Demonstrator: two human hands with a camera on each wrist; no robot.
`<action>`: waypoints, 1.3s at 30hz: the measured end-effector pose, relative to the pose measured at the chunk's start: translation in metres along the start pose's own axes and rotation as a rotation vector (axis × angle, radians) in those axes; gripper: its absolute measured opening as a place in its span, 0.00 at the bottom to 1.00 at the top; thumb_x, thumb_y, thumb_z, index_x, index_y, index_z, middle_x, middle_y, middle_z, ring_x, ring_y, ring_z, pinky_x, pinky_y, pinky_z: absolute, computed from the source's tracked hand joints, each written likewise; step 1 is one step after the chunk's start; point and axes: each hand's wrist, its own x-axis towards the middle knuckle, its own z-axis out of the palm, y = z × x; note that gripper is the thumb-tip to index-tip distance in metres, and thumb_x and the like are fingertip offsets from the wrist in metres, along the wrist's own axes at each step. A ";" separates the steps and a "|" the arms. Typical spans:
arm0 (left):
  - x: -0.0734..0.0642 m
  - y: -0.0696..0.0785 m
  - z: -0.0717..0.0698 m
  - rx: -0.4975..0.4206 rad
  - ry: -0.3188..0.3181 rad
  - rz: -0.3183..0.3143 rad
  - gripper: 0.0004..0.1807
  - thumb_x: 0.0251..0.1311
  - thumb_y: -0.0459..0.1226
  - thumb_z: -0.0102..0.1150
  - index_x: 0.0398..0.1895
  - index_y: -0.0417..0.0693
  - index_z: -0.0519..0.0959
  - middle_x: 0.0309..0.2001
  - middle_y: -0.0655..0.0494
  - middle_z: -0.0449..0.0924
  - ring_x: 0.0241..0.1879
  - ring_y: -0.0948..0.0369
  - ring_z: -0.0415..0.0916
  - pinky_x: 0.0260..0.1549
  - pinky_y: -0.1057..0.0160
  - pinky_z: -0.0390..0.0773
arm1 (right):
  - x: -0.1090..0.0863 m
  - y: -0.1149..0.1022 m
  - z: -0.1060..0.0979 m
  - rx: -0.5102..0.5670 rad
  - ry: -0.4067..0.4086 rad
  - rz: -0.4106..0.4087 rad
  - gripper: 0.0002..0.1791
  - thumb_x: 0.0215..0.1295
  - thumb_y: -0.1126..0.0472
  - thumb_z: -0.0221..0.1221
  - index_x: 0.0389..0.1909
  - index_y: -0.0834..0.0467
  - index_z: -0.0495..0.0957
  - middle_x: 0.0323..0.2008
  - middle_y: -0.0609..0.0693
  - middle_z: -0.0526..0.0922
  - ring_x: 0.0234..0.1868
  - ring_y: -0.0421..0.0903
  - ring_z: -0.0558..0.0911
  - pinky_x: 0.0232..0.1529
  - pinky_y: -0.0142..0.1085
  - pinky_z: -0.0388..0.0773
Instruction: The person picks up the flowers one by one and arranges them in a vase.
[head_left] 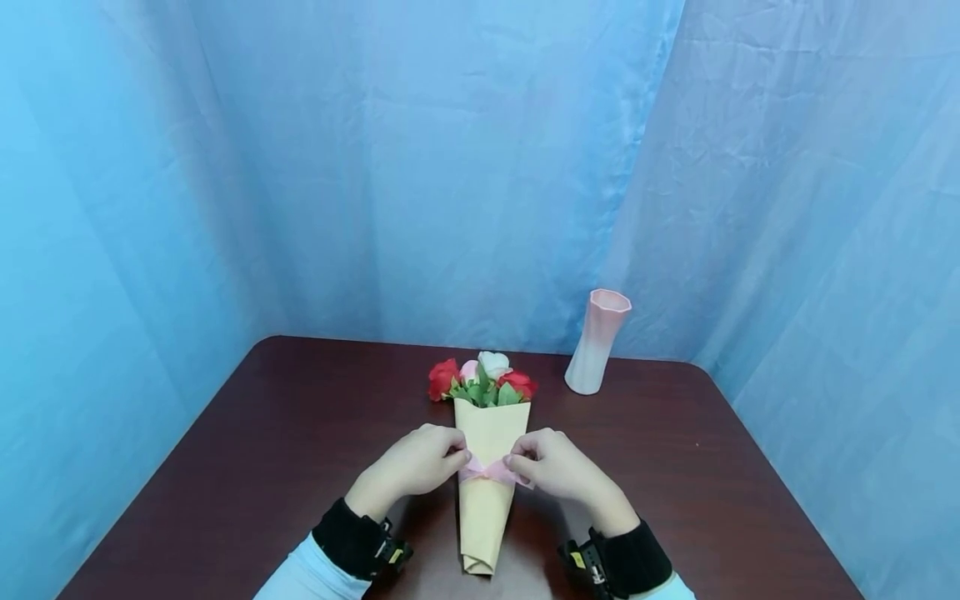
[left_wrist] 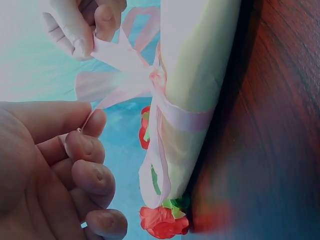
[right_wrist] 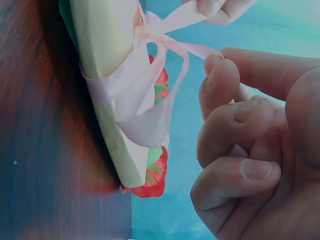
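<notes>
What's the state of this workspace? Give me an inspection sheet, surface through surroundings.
Surface: dark reddish-brown table, some sheen.
Job's things: red, white and pink flowers in cream wrapping; pink ribbon tied around it.
Clutter: pink-and-white vase, standing apart at the table's back right.
Hands: left hand and right hand each pinch a ribbon end; black bands on both wrists.
Cables: nothing seen.
Surroundings: blue curtains behind and at both sides.

Light blue curtains [head_left: 480,167] hang in soft folds behind the dark reddish-brown table [head_left: 712,500] and along both its sides, one slanting edge showing right of centre. The table has rounded far corners, streaky grain and a pale sheen of reflected light.
</notes>
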 end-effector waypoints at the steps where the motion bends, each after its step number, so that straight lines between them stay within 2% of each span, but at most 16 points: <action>1: -0.001 -0.001 0.000 0.003 0.001 0.002 0.16 0.71 0.40 0.59 0.22 0.57 0.74 0.16 0.62 0.63 0.19 0.65 0.64 0.22 0.65 0.68 | -0.001 0.000 0.000 -0.004 -0.001 0.003 0.16 0.73 0.58 0.60 0.24 0.59 0.82 0.14 0.41 0.74 0.15 0.36 0.66 0.19 0.31 0.67; 5: -0.004 -0.003 0.001 0.014 0.010 0.010 0.17 0.72 0.40 0.59 0.21 0.56 0.72 0.16 0.63 0.62 0.18 0.65 0.62 0.22 0.65 0.67 | -0.004 0.004 -0.001 -0.023 0.003 0.009 0.17 0.73 0.58 0.59 0.22 0.58 0.81 0.15 0.43 0.75 0.16 0.35 0.65 0.20 0.31 0.66; 9: -0.005 -0.006 0.000 0.019 0.013 -0.005 0.18 0.71 0.39 0.59 0.20 0.56 0.70 0.16 0.62 0.61 0.18 0.64 0.61 0.22 0.65 0.66 | -0.004 0.006 -0.002 -0.047 0.006 0.005 0.18 0.73 0.58 0.60 0.21 0.57 0.81 0.13 0.40 0.71 0.16 0.35 0.64 0.20 0.31 0.64; 14: -0.006 -0.011 -0.002 0.027 0.001 -0.032 0.15 0.71 0.40 0.59 0.23 0.55 0.75 0.17 0.62 0.63 0.19 0.64 0.63 0.23 0.64 0.68 | -0.005 0.011 -0.003 -0.079 0.006 0.008 0.18 0.72 0.59 0.60 0.19 0.57 0.80 0.13 0.38 0.68 0.16 0.35 0.64 0.20 0.31 0.64; 22: -0.006 -0.010 -0.007 0.046 -0.034 -0.062 0.10 0.70 0.40 0.60 0.28 0.51 0.81 0.18 0.61 0.67 0.21 0.63 0.66 0.24 0.63 0.70 | -0.005 0.016 -0.004 -0.101 0.019 0.020 0.16 0.72 0.59 0.61 0.20 0.54 0.81 0.14 0.39 0.70 0.17 0.36 0.66 0.21 0.32 0.66; 31: -0.006 -0.009 -0.012 0.053 -0.024 -0.057 0.09 0.70 0.40 0.59 0.31 0.51 0.83 0.19 0.61 0.69 0.21 0.63 0.67 0.25 0.62 0.71 | -0.004 0.014 -0.009 -0.100 0.002 0.032 0.16 0.72 0.60 0.60 0.22 0.56 0.82 0.14 0.39 0.71 0.17 0.36 0.66 0.21 0.32 0.67; 39: -0.008 -0.011 -0.010 0.045 -0.033 -0.076 0.08 0.71 0.40 0.59 0.32 0.51 0.83 0.20 0.61 0.71 0.21 0.62 0.67 0.24 0.62 0.71 | -0.004 0.014 -0.011 -0.091 -0.024 0.037 0.15 0.72 0.60 0.60 0.23 0.56 0.82 0.15 0.42 0.74 0.17 0.37 0.67 0.21 0.32 0.66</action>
